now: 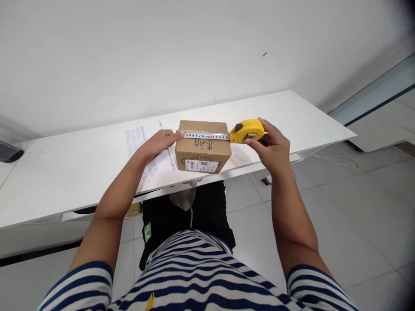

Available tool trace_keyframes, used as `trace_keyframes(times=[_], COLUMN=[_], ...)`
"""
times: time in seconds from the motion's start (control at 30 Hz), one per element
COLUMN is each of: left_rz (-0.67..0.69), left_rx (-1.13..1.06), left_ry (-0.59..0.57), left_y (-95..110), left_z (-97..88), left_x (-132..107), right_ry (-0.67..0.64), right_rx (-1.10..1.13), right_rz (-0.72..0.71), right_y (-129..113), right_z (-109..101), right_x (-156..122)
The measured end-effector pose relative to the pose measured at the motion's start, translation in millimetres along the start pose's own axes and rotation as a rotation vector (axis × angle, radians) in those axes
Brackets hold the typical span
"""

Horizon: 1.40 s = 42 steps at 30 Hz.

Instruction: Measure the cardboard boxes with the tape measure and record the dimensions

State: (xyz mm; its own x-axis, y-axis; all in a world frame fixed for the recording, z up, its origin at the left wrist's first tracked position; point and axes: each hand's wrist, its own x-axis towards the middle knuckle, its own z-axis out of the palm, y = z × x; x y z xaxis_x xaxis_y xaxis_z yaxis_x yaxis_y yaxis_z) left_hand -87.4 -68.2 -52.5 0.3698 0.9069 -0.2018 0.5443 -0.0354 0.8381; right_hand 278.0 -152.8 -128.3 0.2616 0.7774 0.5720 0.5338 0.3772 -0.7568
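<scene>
A small brown cardboard box [202, 150] with handwriting and a white label sits near the front edge of the white table [65, 172]. A white tape blade [207, 136] with printed numbers lies stretched across the box top. My left hand [158, 143] pinches the blade's end at the box's left edge. My right hand [271, 147] grips the yellow tape measure case [247, 130] just past the box's right edge.
A printed paper sheet [142, 149] with a pen [167, 149] lies on the table left of the box. A dark object [9, 151] sits at the far left. White wall behind; tiled floor and a cable [337, 159] at right.
</scene>
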Motion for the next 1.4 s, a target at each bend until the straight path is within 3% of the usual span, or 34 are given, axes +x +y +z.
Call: trace_keyframes(times=[0.23, 0.43, 0.5, 0.6, 0.7, 0.8, 0.9, 0.97, 1.03, 1.1, 1.17, 1.27, 1.33, 1.4], left_rz=[-0.064, 0.021, 0.053, 0.109, 0.182, 0.205, 0.124, -0.023, -0.212, -0.282, -0.24, -0.154, -0.079, 0.023], left_rx=[-0.105, -0.025, -0.007, -0.028, -0.09, -0.236, -0.54, -0.908, -1.266, -1.477, -1.533, -1.433, -1.294, -1.133], left_ry=[-0.016, -0.101, -0.077, 0.072, 0.176, 0.15, 0.183, 0.164, 0.005, -0.06, 0.083, 0.472, 0.669, 0.732], left_y=[10.2, 2.7, 5.9, 15.5, 16.2, -4.3, -40.4, -65.2, -85.5, -100.2, -110.2, -119.3, -122.3, -123.4], left_z=[11.5, 1.6, -4.6, -15.7, -14.1, 22.0, 81.1, 112.3, 127.8, 129.6, 123.5, 102.5, 76.8, 40.7], left_x=[0.2, 3.8, -1.0, -28.0, -78.3, -132.3, -168.8, -182.8, -193.5, -203.5, -211.0, -210.6, -199.8, -180.9], right_ry=[0.007, 0.009, 0.022, 0.067, 0.127, 0.087, -0.218, -0.356, -0.44, -0.529, -0.614, -0.703, -0.761, -0.782], right_rx=[-0.013, -0.044, -0.056, -0.063, -0.074, -0.053, -0.006, 0.024, -0.007, -0.09, -0.136, -0.018, 0.074, 0.009], right_rz=[0.015, -0.001, -0.025, -0.06, -0.104, -0.3, -0.433, -0.524, -0.632, -0.715, -0.755, -0.788, -0.743, -0.577], right_y=[-4.1, -8.4, -14.7, -36.1, -69.9, -104.2, -126.8, -133.5, -135.7, -136.6, -139.0, -146.6, -150.8, -151.1], right_z=[1.8, 1.5, -0.5, -5.0, -4.1, 11.4, 45.8, 76.5, 108.0, 135.7, 157.1, 179.8, 193.6, 210.5], right_x=[-0.5, -0.2, 0.2, -10.8, -44.2, -89.6, -126.7, -142.7, -154.2, -163.7, -171.0, -168.3, -151.5, -123.7])
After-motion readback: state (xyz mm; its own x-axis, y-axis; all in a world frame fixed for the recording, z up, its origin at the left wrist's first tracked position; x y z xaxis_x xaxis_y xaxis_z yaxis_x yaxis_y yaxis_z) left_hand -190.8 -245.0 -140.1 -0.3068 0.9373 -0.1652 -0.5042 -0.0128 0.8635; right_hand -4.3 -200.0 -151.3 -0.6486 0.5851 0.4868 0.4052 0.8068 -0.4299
